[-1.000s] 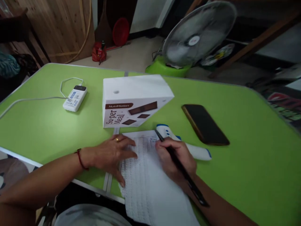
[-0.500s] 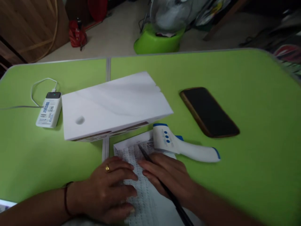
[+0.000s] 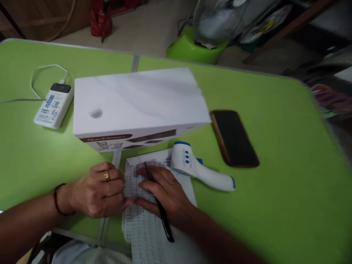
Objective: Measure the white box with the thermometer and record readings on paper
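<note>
My right hand (image 3: 166,192) lies over a sheet (image 3: 145,223) covered with dense, fine rows of marks, its fingers stretched forward. A black pen (image 3: 162,214) is held slantwise between those fingers, its tip toward the sheet's top edge. At the sheet's left edge, my left hand (image 3: 100,192) is closed, fingers curled and thumb against the edge; what lies inside the curled fingers is hidden. A white and blue infrared thermometer (image 3: 202,170) rests partly on the sheet's upper right, just beyond my right hand.
A large white box (image 3: 140,101) stands behind the sheet. Left of it lies a white power bank (image 3: 53,106) with a cable. On the right is a phone (image 3: 235,139) in a brown case. All rest on a green table (image 3: 286,190); a green stool (image 3: 183,47) stands beyond.
My left hand has gone from lying spread on the sheet to closed at its left edge. My right hand moved left with the pen. The view has shifted and turned.
</note>
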The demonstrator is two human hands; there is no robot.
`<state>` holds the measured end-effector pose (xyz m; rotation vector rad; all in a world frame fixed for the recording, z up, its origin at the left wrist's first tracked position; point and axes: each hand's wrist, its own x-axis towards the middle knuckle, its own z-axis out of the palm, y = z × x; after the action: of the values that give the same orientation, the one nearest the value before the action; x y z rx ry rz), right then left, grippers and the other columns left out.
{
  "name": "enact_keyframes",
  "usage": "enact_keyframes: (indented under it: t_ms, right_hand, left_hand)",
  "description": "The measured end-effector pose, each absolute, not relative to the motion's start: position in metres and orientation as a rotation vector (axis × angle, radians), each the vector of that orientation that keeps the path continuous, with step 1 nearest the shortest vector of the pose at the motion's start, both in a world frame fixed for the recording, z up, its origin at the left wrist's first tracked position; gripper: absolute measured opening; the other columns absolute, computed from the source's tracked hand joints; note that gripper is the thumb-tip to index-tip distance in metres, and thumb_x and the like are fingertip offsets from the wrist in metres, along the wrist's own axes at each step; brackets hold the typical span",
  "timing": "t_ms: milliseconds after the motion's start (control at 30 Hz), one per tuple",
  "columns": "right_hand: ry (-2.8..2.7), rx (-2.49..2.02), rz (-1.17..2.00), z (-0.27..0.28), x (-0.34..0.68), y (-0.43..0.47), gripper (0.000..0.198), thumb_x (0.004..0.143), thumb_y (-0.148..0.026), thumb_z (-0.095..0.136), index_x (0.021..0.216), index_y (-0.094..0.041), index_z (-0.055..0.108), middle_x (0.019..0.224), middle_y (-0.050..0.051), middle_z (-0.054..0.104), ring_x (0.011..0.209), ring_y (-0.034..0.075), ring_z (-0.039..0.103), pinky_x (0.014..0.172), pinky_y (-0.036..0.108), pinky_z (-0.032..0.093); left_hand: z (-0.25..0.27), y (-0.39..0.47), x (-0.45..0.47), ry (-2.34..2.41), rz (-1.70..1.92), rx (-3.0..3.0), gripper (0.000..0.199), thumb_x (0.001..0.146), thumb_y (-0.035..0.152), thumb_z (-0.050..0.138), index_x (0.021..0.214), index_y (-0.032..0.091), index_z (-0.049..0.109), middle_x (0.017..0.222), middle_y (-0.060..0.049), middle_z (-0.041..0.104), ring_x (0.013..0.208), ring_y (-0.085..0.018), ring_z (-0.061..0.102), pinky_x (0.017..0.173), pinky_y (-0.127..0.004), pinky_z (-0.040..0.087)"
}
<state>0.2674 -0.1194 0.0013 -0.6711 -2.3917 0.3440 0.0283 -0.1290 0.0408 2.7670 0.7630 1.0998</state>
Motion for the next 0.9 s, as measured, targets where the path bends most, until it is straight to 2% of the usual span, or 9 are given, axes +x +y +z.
enact_keyframes:
  t_ms: [167, 467, 600, 733, 900]
  right_hand:
    - [-2.397, -0.678, 0.321, -0.004, 0.267, -0.118, 0.023, 0.095, -0.037, 0.063, 0.109, -0.019, 0.058, 0.108, 0.014, 0.072, 0.103, 0.028, 0.067, 0.084, 0.045, 0.059]
    - [-2.334, -0.621, 0.213, -0.011, 0.255, -0.105, 0.024, 0.093, -0.031, 0.065, 0.111, -0.016, 0.062, 0.106, 0.015, 0.072, 0.103, 0.03, 0.068, 0.085, 0.048, 0.059]
    - [-2.216, -0.612, 0.265, -0.006, 0.256, -0.105, 0.021, 0.093, -0.024, 0.065, 0.112, -0.018, 0.063, 0.096, 0.011, 0.072, 0.088, 0.024, 0.069, 0.075, 0.039, 0.06]
    - [-2.135, -0.639, 0.205, 0.004, 0.262, -0.108, 0.021, 0.091, -0.014, 0.062, 0.111, -0.022, 0.065, 0.078, 0.004, 0.07, 0.067, 0.019, 0.063, 0.06, 0.034, 0.052]
    - [-2.053, -0.608, 0.303, 0.003, 0.267, -0.107, 0.025, 0.097, -0.019, 0.054, 0.119, -0.023, 0.067, 0.078, 0.003, 0.07, 0.069, 0.019, 0.064, 0.063, 0.035, 0.054]
  left_hand:
    - [0.039, -0.129, 0.033, 0.749, 1.068, 2.787, 0.04, 0.095, 0.017, 0.058, 0.056, 0.019, 0.047, 0.056, 0.002, 0.049, 0.061, -0.016, 0.053, 0.06, -0.031, 0.042]
    - [0.036, -0.139, 0.047, 0.553, 1.159, 2.858, 0.038, 0.096, 0.019, 0.058, 0.058, 0.019, 0.051, 0.057, 0.002, 0.051, 0.062, -0.016, 0.052, 0.06, -0.031, 0.041]
    - [0.032, -0.144, 0.049, 0.448, 1.024, 2.889, 0.041, 0.099, 0.02, 0.056, 0.058, 0.019, 0.051, 0.058, 0.001, 0.053, 0.057, -0.014, 0.049, 0.056, -0.03, 0.039]
    - [0.03, -0.145, 0.046, 0.456, 0.867, 2.894, 0.044, 0.102, 0.02, 0.051, 0.058, 0.019, 0.052, 0.059, 0.001, 0.053, 0.051, -0.014, 0.044, 0.051, -0.031, 0.035]
    - [0.03, -0.142, 0.042, 0.456, 0.767, 2.922, 0.044, 0.103, 0.024, 0.05, 0.059, 0.019, 0.052, 0.061, 0.001, 0.053, 0.051, -0.015, 0.043, 0.05, -0.034, 0.033]
